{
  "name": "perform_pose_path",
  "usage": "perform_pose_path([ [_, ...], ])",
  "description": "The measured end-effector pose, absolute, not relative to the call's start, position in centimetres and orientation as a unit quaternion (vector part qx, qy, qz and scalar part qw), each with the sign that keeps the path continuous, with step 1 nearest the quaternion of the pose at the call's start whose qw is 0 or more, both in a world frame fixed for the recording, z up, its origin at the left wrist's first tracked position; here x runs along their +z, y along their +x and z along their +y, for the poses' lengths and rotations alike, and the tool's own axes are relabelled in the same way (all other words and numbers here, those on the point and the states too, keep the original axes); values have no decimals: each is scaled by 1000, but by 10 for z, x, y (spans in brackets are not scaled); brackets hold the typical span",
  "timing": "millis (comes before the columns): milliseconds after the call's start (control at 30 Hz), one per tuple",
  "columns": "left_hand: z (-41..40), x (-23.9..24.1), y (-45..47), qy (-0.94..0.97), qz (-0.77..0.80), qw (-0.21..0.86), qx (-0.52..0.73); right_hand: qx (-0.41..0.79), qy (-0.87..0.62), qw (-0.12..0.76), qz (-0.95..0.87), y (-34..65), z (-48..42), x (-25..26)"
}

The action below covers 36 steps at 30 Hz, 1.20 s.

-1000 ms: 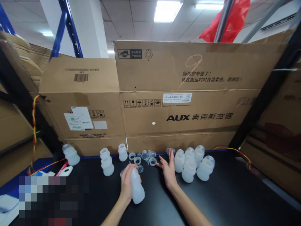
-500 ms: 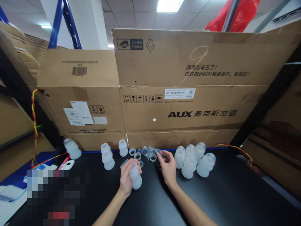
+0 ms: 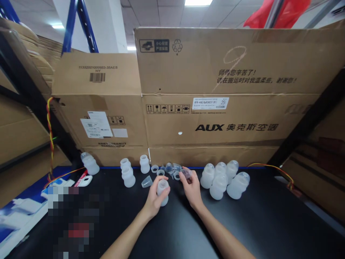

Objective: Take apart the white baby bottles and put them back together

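Two bare hands are working over the black tabletop (image 3: 269, 223) in the head view, the only view supplied.

The left hand (image 3: 154, 200) is clasping a translucent bottle (image 3: 163, 187) around its body, near the middle of the table, with the open neck pointing up and away. Whether the bottle base is resting on the surface cannot be told. The right hand (image 3: 192, 190) is pinching a small clear cap piece (image 3: 185, 173) between thumb and fingertips. The piece is sitting just right of the bottle and slightly farther off, apart from the neck.

Loose rings and caps (image 3: 168, 168) are lying just beyond both hands, against the cardboard boxes (image 3: 215, 118) forming the far wall. A clear cup-shaped cap (image 3: 147, 181) is lying on its side just left of the held bottle. Five capped bottles (image 3: 217, 187) are standing grouped at the right. Three open bottles (image 3: 128, 177) are standing at the left, with one more capped bottle (image 3: 90, 164) farther left.

Judging from this layout, the fitting step is in hand: one part is being presented to an uncapped bottle. The next move is calling for the piece to be centred over the open neck and seated squarely while the left hand is steadying the bottle body.
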State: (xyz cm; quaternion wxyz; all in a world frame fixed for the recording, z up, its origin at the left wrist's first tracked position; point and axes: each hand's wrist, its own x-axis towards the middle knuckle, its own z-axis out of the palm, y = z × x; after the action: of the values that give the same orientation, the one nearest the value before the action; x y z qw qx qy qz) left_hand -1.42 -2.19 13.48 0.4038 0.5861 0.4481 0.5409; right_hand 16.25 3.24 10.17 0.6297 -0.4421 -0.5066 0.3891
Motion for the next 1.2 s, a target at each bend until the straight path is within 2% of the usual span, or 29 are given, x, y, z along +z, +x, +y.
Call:
perform_pose_path([
  [267, -23, 133, -3, 669, 563, 243, 420, 475, -390, 583, -531, 159, 10, 107],
  [433, -24, 134, -5, 696, 568, 200, 390, 493, -382, 558, -548, 156, 8, 107],
  [800, -22, 129, -6, 701, 562, 222, 378, 467, -362, 471, -655, 156, 3, 102],
  [1067, -11, 135, -19, 737, 479, 367, 305, 392, -370, 411, -735, 158, 2, 105],
  [1200, -19, 132, -15, 738, 491, 340, 314, 353, -393, 424, -736, 154, -4, 106],
])
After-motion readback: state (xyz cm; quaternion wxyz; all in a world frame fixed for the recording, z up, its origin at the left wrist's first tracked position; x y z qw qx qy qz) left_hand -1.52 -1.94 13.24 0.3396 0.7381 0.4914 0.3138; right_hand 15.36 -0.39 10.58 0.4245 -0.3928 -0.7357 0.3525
